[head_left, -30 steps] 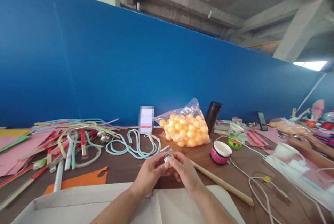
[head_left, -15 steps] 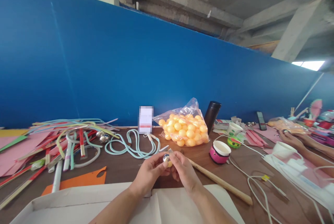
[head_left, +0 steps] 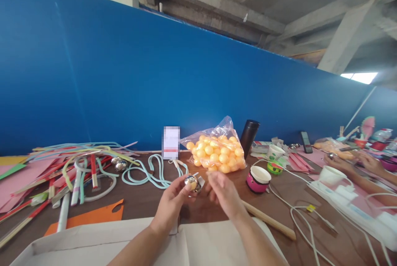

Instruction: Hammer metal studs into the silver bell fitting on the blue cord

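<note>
My left hand [head_left: 173, 202] pinches a small shiny ball [head_left: 190, 182] with a clear strip of tape hanging off it. My right hand [head_left: 223, 193] has come off the ball and hovers just to its right; it is blurred by motion. Both hands are above the brown table [head_left: 149, 200], in front of a clear bag of orange balls [head_left: 215, 153].
A white cardboard sheet [head_left: 102, 241] lies at the near edge. Coloured strips and tubes [head_left: 77, 167] pile up left, with a pale blue cord [head_left: 149, 173]. A wooden stick [head_left: 266, 220], pink cup [head_left: 258, 177], black flask [head_left: 249, 136] and cables lie right. Another person's hands [head_left: 347, 162] work far right.
My right hand has let go of the ball and moved slightly right. The left hand lifted the ball a little, with the tape trailing. The view has shifted slightly.
</note>
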`<state>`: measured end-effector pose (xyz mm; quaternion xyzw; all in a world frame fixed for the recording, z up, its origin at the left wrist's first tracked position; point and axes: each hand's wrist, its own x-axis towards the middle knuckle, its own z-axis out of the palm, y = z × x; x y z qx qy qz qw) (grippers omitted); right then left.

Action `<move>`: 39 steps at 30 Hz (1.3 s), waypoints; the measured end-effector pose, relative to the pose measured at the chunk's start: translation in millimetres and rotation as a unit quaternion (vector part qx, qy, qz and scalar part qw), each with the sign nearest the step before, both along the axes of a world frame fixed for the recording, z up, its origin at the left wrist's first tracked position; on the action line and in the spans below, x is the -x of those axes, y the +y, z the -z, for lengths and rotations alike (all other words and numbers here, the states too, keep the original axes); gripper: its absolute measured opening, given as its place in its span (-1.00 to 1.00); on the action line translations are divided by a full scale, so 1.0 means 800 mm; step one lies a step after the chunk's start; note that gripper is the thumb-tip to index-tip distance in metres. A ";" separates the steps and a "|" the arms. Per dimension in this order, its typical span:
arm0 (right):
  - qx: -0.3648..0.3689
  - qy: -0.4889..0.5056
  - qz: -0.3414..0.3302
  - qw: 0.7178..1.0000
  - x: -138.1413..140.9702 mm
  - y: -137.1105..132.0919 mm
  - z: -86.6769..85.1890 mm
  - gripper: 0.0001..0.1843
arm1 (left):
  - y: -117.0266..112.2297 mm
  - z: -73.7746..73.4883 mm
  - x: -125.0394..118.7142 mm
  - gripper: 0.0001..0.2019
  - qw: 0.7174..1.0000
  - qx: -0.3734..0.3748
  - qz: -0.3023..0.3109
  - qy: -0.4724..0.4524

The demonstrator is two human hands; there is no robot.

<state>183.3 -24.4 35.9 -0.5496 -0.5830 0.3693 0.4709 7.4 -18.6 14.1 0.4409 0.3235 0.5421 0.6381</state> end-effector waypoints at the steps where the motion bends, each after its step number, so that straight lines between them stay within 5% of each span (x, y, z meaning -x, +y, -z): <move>1: -0.039 -0.047 0.067 0.996 -0.015 0.001 -0.003 -0.49 | 0.000 -0.001 0.000 -0.53 0.999 0.002 -0.036 -0.004; 4: -0.020 -0.287 0.179 0.941 -0.062 0.002 -0.002 -0.60 | 0.001 -0.001 0.000 -0.49 0.995 0.003 -0.100 0.000; 7: 0.098 -0.442 0.139 0.880 -0.090 0.004 0.011 -0.77 | 0.003 0.001 0.001 -0.49 0.996 -0.001 -0.089 -0.002; 9: 0.105 -0.462 0.117 0.873 -0.093 0.006 0.021 -0.88 | 0.005 0.003 0.003 -0.49 0.997 0.012 -0.075 -0.009; 17: 0.055 -0.439 0.130 0.887 -0.076 0.010 0.021 -0.80 | 0.014 0.006 0.012 -0.57 0.989 0.068 -0.039 -0.125; 21: -0.082 -0.355 0.153 0.919 -0.064 0.001 0.002 -0.89 | 0.016 0.006 0.013 -0.56 0.988 0.070 -0.030 -0.132; 26: -0.208 -0.236 0.044 0.948 -0.032 -0.022 -0.019 -0.79 | 0.016 0.006 0.012 -0.57 0.989 0.054 -0.024 -0.137; 31: -0.215 -0.233 -0.028 0.948 -0.011 -0.035 -0.024 -0.79 | 0.016 0.007 0.011 -0.58 0.991 0.056 -0.021 -0.120; 39: -0.199 -0.280 -0.030 0.939 -0.006 -0.035 -0.018 -0.78 | 0.016 0.007 0.009 -0.59 0.993 0.047 -0.027 -0.104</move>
